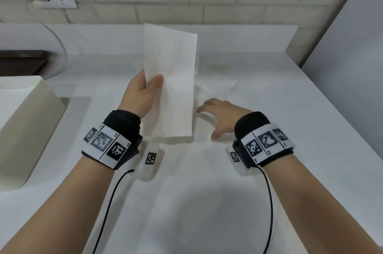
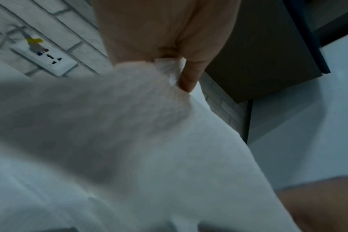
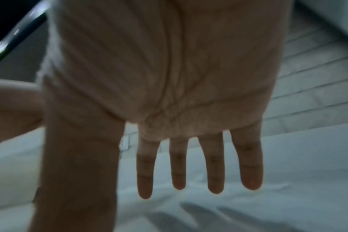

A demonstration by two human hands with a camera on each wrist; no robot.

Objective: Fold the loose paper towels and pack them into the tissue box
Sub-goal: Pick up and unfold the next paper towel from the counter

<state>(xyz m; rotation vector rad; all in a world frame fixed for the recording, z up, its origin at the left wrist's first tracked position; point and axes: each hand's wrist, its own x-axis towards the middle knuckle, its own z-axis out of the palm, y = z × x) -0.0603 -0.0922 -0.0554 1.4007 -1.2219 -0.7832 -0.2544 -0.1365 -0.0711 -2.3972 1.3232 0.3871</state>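
Both forearms wore marker bands. Left hand (image 1: 143,90) pinched a folded paper towel (image 1: 172,81), held upright above the white table (image 1: 290,108). Right hand (image 1: 221,115) hovered palm-down, fingers (image 3: 215,172) spread, holding nothing, over loose towels (image 1: 215,88). Tissue box (image 1: 24,121) sat far left.

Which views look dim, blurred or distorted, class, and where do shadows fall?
Head view: bright, edges bowed, right hand motion-smeared, a round shadow on the white table. Left wrist view: dim, the white folded paper towel blurred. Right wrist view: dark, finger shadows below.
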